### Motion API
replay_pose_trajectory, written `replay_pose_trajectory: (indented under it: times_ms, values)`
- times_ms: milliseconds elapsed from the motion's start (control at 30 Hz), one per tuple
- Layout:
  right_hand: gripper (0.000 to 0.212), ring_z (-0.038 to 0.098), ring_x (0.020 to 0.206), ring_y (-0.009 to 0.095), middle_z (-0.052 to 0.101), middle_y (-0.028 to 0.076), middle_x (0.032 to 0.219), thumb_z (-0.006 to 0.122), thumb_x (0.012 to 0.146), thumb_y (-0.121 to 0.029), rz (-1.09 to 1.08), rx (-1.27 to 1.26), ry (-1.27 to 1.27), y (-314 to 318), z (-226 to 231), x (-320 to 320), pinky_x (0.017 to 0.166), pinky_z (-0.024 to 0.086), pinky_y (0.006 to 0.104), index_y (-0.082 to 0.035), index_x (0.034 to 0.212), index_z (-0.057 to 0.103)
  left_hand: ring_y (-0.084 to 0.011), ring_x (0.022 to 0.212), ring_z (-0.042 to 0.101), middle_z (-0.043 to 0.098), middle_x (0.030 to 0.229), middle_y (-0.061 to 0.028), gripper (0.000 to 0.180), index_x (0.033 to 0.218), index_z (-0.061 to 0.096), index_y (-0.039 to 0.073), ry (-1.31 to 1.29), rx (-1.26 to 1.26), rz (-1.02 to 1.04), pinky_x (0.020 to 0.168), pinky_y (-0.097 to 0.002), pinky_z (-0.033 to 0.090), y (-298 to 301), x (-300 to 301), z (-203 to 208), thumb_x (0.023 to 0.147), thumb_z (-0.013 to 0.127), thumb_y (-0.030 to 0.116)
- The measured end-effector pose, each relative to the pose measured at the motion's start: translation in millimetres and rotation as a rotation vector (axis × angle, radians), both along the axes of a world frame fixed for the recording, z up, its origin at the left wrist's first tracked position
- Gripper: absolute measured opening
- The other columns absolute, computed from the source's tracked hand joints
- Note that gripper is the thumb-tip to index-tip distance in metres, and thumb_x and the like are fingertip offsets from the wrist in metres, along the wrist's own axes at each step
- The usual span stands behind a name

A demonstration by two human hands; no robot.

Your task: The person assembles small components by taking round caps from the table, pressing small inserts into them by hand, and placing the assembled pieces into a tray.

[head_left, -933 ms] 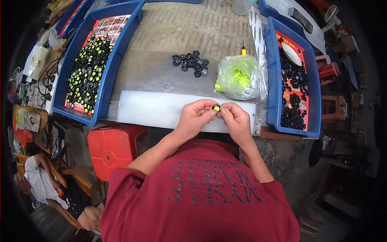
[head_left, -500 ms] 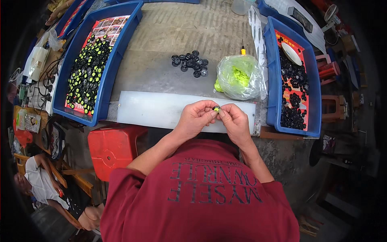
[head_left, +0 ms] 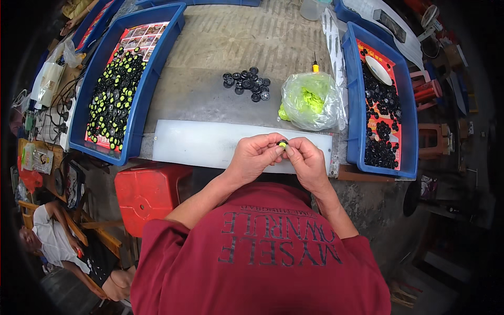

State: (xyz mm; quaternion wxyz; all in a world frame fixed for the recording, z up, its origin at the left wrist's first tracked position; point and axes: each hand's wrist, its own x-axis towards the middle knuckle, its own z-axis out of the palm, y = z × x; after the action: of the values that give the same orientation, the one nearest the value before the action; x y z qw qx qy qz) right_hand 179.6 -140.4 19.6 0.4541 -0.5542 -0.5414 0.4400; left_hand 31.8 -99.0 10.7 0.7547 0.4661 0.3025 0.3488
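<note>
Between the fingertips of both hands sits a small round black wheel with a yellow-green centre (head_left: 283, 144). My left hand (head_left: 255, 156) pinches it from the left, and my right hand (head_left: 307, 160) pinches it from the right. Both are held over the white plastic board (head_left: 199, 143) at the table's near edge. Beyond the hands lies a loose heap of black wheels (head_left: 247, 83). A clear plastic bag (head_left: 320, 118) of yellow-green pieces stands just past my right hand. The fingers hide part of the held wheel.
At the left, a blue tray (head_left: 148, 79) holds many black wheels with yellow-green centres. A blue tray (head_left: 356, 105) at the right holds black parts and a white oval dish (head_left: 379, 70). A yellow-handled screwdriver (head_left: 315, 67) lies behind the bag. Below is a red stool (head_left: 149, 197); a person (head_left: 55, 236) sits at left.
Both hands stay in nearly the same place, still pinching the wheel. Its yellow-green centre has shifted very slightly. The view has moved a touch.
</note>
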Motion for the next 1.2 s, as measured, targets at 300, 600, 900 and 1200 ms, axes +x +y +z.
replay_pose_trajectory:
  times_ms: [300, 600, 900, 1200]
  values:
    - [0.007, 0.052, 0.060, 0.012, 0.057, 0.007, 0.067, 0.051, 0.081, -0.006, -0.020, 0.075, -0.101, -1.7, 0.5, -3.7, 0.053, 0.042, 0.0248, 0.001, 0.080, 0.052, -0.0048, 0.065, 0.048, 0.053, 0.077, -0.0012, 0.013, 0.092, 0.056, -0.002, 0.098, 0.199, 0.035, 0.059, -0.0179, 0.042, -2.7, 0.4, 4.1, 0.081, 0.052, 0.003]
    - [0.007, 0.050, 0.056, 0.012, 0.055, 0.007, 0.064, 0.051, 0.080, -0.007, -0.044, 0.113, -0.142, -2.0, -2.8, -5.7, 0.051, 0.040, 0.0255, 0.000, 0.078, 0.051, -0.0049, 0.066, 0.048, 0.051, 0.077, -0.0014, 0.012, 0.090, 0.055, -0.003, 0.199, 0.312, 0.067, 0.058, -0.0183, 0.041, -4.1, 0.5, 0.9, 0.079, 0.052, 0.001]
    - [0.008, 0.051, 0.060, 0.009, 0.055, 0.005, 0.065, 0.051, 0.081, -0.007, -0.052, 0.088, -0.049, 0.6, -7.1, -6.2, 0.052, 0.041, 0.0236, 0.000, 0.079, 0.051, -0.0061, 0.067, 0.050, 0.054, 0.076, -0.0026, 0.015, 0.093, 0.055, -0.003, 0.029, 0.070, 0.087, 0.060, -0.0193, 0.043, -4.4, 3.2, 7.5, 0.080, 0.052, 0.001]
    - [0.012, 0.051, 0.066, 0.007, 0.056, 0.004, 0.071, 0.046, 0.085, -0.007, -0.004, -0.026, 0.254, 4.8, -2.9, -5.1, 0.059, 0.042, 0.0203, 0.003, 0.081, 0.050, -0.0094, 0.066, 0.052, 0.056, 0.074, -0.0046, 0.020, 0.098, 0.054, -0.005, -0.090, -0.048, 0.035, 0.060, -0.0218, 0.044, 2.2, -1.2, 1.6, 0.082, 0.047, 0.005]
